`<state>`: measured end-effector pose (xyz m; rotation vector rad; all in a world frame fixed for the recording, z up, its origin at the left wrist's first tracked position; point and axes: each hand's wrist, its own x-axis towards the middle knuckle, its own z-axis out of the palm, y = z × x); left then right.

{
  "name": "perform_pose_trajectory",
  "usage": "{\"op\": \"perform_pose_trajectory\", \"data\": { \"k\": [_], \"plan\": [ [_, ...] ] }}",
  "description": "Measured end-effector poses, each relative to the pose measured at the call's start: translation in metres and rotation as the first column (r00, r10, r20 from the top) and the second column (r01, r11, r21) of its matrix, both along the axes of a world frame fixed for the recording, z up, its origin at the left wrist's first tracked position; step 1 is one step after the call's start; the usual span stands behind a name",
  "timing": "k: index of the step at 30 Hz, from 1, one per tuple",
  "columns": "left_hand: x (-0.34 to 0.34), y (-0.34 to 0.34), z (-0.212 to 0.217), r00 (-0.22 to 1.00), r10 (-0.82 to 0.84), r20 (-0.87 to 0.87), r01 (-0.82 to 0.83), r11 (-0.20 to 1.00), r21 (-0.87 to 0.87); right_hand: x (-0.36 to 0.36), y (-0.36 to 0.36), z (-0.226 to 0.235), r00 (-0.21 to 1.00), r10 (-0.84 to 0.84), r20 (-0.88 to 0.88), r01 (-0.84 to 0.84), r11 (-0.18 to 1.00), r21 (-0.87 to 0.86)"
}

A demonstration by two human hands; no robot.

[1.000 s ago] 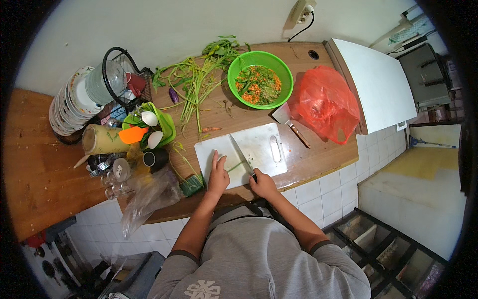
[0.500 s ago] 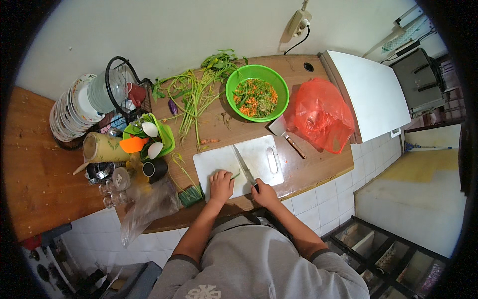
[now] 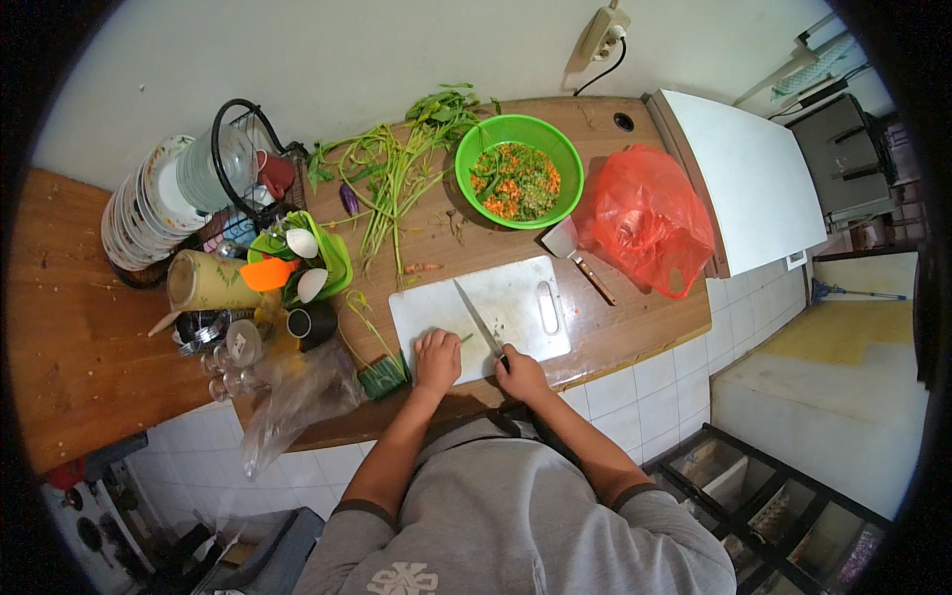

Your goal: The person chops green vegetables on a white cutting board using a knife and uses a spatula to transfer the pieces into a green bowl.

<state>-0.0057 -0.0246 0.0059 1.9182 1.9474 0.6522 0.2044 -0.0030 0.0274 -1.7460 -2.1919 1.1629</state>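
Note:
A white cutting board lies on the wooden counter in front of me. On its left part rests my left hand, fingers curled down around a thin green stalk piece whose end pokes out toward the blade. My right hand grips the black handle of a knife, its long blade slanting away to the left across the board. Small green bits lie just right of the blade. Beyond the board stands a green plastic bowl with chopped orange and green vegetables.
Leafy long-stemmed greens, a purple eggplant and a carrot piece lie behind the board. A wooden-handled spatula and red plastic bag sit right. Leftward are a dish rack, utensils, a black cup and a clear bag.
The knife has shifted slightly left against the board. Less of the green stalk shows beyond my left fingers, and small green bits now lie right of the blade. The whole view has moved a little.

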Motion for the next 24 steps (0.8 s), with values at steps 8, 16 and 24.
{"op": "perform_pose_trajectory", "data": {
  "k": [8, 16, 24],
  "plan": [
    [0.006, 0.007, -0.001, 1.0, -0.003, 0.008, 0.003, 1.0, -0.003, 0.003, 0.001, 0.01, 1.0, -0.013, 0.023, 0.013, 1.0, -0.01],
    [0.009, 0.014, 0.001, 0.999, -0.011, 0.047, 0.01, 1.0, 0.026, -0.007, 0.005, 0.021, 0.995, 0.084, 0.051, -0.082, 0.996, -0.037],
    [0.012, 0.019, -0.007, 0.999, -0.024, 0.02, 0.024, 1.0, 0.0, -0.015, 0.002, 0.025, 0.979, 0.161, 0.123, -0.143, 0.979, -0.145]
  ]
}}
